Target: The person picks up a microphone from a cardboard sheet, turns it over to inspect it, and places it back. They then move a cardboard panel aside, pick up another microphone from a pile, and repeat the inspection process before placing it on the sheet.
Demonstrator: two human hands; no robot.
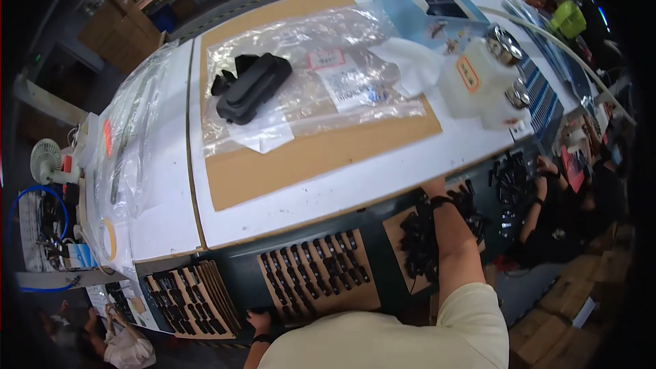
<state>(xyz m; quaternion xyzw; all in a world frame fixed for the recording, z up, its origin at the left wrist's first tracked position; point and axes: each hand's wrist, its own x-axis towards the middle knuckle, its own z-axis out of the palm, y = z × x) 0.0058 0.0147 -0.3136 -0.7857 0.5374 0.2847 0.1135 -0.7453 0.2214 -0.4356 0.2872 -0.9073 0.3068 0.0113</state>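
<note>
My right hand (432, 186) reaches to the front edge of the white tabletop, above a heap of black parts (418, 242); its fingers are hidden. A dark band circles that wrist. Low on the left, my left hand (259, 320) is at the dark green bench, beside a cardboard sheet (369, 295) bearing rows of small black elongated parts (311, 270). That hand is too small to show whether it grips anything. On its other side, stacked cardboard sheets (222, 294) carry more black parts (184, 301).
On the white table (294, 212), a clear plastic bag (307, 41) and black molded pieces (254, 89) lie over cardboard. A translucent jug (471, 85) and blue box (400, 0) stand far right. Another person's hands (544, 171) are near more black parts. A fan (46, 158) stands left.
</note>
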